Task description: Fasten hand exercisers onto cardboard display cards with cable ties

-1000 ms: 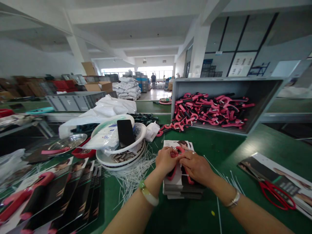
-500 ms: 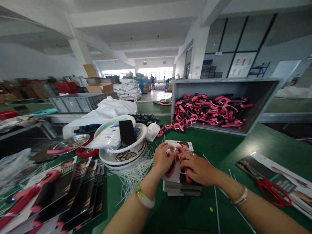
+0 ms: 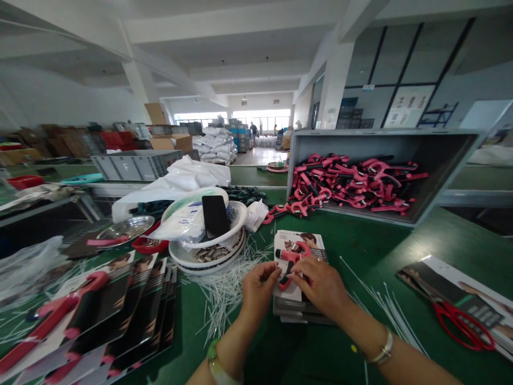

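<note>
Close by the left hand point(image 3: 258, 286) and right hand point(image 3: 323, 280) lay a pink tool point(image 3: 293, 256) on cards point(image 3: 282, 239).
Both hands were pinched; on what, I couldn't tell.

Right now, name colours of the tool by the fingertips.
The tool is mostly pink and black; head view.

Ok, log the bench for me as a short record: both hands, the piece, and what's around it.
Left hand: pinched near the clamp; whether it holds anything is unclear
Right hand: over the clamp's near end
Clamp: pink and black, lying on a card stack
Left side: loose white strips, black phone
Far side: grey crate holding many similar clamps
Right side: red-handled scissors on more cards
</note>
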Motion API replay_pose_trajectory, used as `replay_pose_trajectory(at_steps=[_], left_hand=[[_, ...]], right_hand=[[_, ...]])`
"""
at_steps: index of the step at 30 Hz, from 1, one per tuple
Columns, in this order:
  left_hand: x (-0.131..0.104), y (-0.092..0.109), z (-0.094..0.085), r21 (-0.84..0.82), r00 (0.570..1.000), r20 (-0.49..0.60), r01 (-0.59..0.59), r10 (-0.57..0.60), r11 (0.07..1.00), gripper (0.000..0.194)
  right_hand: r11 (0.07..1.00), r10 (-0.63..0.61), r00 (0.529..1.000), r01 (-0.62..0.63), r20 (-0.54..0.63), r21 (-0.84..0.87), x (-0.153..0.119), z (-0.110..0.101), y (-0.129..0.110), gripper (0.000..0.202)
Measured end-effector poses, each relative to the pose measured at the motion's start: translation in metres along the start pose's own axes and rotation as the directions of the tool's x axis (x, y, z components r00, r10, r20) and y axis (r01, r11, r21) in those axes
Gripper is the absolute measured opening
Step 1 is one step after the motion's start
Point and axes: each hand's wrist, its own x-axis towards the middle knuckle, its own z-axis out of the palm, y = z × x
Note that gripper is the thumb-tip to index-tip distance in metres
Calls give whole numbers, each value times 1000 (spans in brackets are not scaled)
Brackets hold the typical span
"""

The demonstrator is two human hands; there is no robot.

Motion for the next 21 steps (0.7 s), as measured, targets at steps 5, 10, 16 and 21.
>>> replay_pose_trajectory(at_steps=[5,10,16,21], left_hand=[[-1,4,-5,355,949,110,-316,296,880,17],[0,8,-8,462,918,169,-395,358,794,21],[2,9,-7,493,922,158,-384,354,781,19],[2,11,-7,512,925,156,-375,346,773,18]], right_hand=[[989,136,990,-134,-34,68,2,13,-5,18],[993,113,993,-112,-42,38,0,13,-6,22],[993,112,994,-112,-7,47,-1,13,-4,22],[994,102,995,-102,-9,26,-2,13,-4,23]])
